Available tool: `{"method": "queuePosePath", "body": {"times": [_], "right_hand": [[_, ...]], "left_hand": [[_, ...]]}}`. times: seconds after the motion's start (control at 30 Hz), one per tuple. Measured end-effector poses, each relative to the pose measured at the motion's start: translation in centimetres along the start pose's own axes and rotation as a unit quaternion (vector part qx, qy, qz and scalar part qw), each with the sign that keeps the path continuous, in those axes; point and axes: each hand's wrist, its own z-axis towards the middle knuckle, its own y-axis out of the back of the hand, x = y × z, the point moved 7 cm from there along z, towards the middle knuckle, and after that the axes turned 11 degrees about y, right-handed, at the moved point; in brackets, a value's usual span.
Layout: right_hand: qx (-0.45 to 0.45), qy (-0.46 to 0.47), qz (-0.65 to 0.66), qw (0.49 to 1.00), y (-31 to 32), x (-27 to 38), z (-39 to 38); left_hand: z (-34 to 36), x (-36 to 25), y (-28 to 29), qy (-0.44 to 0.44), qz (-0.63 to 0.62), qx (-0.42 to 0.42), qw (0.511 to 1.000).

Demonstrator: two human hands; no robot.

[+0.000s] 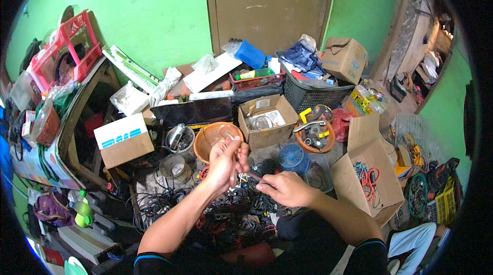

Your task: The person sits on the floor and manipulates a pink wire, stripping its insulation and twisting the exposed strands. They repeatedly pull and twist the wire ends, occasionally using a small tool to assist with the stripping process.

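My left hand is raised in front of me with its fingers curled into a pinch. What it grips is too small to make out. Lower and to its right, my right hand is closed around a dark, thin rod-like thing. That rod points up and left toward the fingers of my left hand; whether the two touch, I cannot tell. Below both hands spreads a heap of tangled dark cables, with some red wires among them. Just beyond my left hand stands an orange bowl.
An open carton with red wires stands at right. Farther off are an orange basin of tools, a small open carton, a blue round basket and a dark crate. A cluttered table is at left.
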Motion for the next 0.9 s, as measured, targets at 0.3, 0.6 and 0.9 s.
{"method": "queuePosePath", "body": {"times": [0.3,0.6,0.9], "right_hand": [[-0.197,0.000,0.104,0.975,6.1,-4.0,-2.3],[-0.143,0.164,-0.089,0.972,4.5,2.5,-0.5],[-0.233,0.129,-0.140,0.954,6.2,1.6,-1.6]], "left_hand": [[-0.5,-7.7,7.9,-0.192,0.040,-0.142,0.970],[-0.6,3.6,-3.1,0.025,0.248,0.190,0.950],[-1.1,5.6,-4.3,0.110,0.095,0.233,0.961]]}}
